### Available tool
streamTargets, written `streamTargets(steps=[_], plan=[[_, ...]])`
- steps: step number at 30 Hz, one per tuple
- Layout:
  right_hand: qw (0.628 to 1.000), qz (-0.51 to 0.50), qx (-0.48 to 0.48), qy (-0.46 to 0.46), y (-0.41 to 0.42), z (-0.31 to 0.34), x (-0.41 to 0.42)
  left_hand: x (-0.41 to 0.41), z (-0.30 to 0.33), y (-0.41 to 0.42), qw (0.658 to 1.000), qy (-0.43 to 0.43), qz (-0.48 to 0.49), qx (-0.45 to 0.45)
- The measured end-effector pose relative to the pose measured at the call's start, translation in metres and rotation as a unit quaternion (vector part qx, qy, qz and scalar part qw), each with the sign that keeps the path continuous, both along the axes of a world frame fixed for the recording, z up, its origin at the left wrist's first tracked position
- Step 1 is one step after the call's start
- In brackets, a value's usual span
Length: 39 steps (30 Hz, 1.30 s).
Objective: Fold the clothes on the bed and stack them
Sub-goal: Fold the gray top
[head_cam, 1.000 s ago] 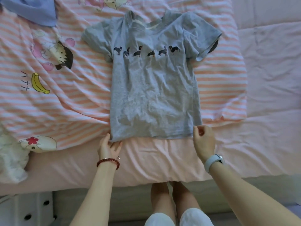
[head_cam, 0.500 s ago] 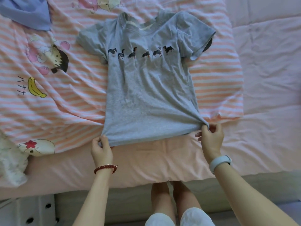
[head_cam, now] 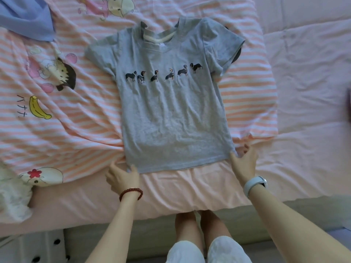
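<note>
- Left hand pinches the grey dachshund T-shirt's near hem corner.
- Right hand grips the opposite hem corner.
- Shirt lies flat beyond both hands.

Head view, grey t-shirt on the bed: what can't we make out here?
- Back of the grey t-shirt: it lies front up.
- Dark thing behind its sleeve: mostly covered by the shirt.
- Blue cloth: cut off by the top left edge.
- White fluffy thing: cut off by the left edge.
- Left hand and right hand at the hem corners: fingertips partly hidden, grip unclear.
</note>
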State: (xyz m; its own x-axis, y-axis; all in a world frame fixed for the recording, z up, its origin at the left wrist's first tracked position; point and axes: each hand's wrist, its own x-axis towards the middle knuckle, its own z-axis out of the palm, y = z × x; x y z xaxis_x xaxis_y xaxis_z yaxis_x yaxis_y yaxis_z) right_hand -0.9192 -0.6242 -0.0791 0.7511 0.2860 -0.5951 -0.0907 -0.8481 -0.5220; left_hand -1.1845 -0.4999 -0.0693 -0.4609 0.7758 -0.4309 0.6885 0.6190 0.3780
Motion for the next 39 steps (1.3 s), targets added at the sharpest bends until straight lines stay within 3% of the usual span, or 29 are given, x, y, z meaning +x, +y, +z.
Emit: streamTargets(steps=[3, 6, 12, 17, 22, 26, 29, 36, 39], plan=[[0.997, 0.001, 0.047, -0.058, 0.029, 0.016, 0.009, 0.025, 0.017, 0.006, 0.979, 0.026, -0.185, 0.086], [0.994, 0.009, 0.09, -0.059, 0.07, 0.03, 0.024, 0.056, 0.022, 0.028, 0.946, 0.03, -0.306, 0.107], [0.986, 0.003, 0.159, -0.047, 0.162, 0.043, 0.071, 0.141, 0.034, 0.102, 0.89, 0.011, -0.449, 0.084], [0.988, -0.031, 0.134, -0.066, 0.227, 0.032, 0.122, 0.203, 0.027, 0.146, 0.826, 0.01, -0.56, 0.069], [0.993, 0.012, 0.088, -0.078, 0.258, 0.024, 0.142, 0.242, 0.003, 0.154, 0.798, 0.029, -0.601, 0.027], [0.982, 0.027, 0.086, -0.165, 0.254, 0.034, 0.167, 0.26, -0.009, 0.141, 0.806, 0.003, -0.586, 0.084], [0.973, 0.06, 0.097, -0.203, 0.252, 0.04, 0.197, 0.274, -0.013, 0.135, 0.792, 0.027, -0.605, 0.08], [0.992, 0.076, 0.081, -0.067, 0.234, 0.032, 0.198, 0.279, -0.012, 0.141, 0.764, 0.079, -0.64, -0.013], [0.993, 0.079, 0.075, -0.045, 0.233, 0.029, 0.178, 0.279, -0.004, 0.146, 0.756, 0.062, -0.649, -0.047]])
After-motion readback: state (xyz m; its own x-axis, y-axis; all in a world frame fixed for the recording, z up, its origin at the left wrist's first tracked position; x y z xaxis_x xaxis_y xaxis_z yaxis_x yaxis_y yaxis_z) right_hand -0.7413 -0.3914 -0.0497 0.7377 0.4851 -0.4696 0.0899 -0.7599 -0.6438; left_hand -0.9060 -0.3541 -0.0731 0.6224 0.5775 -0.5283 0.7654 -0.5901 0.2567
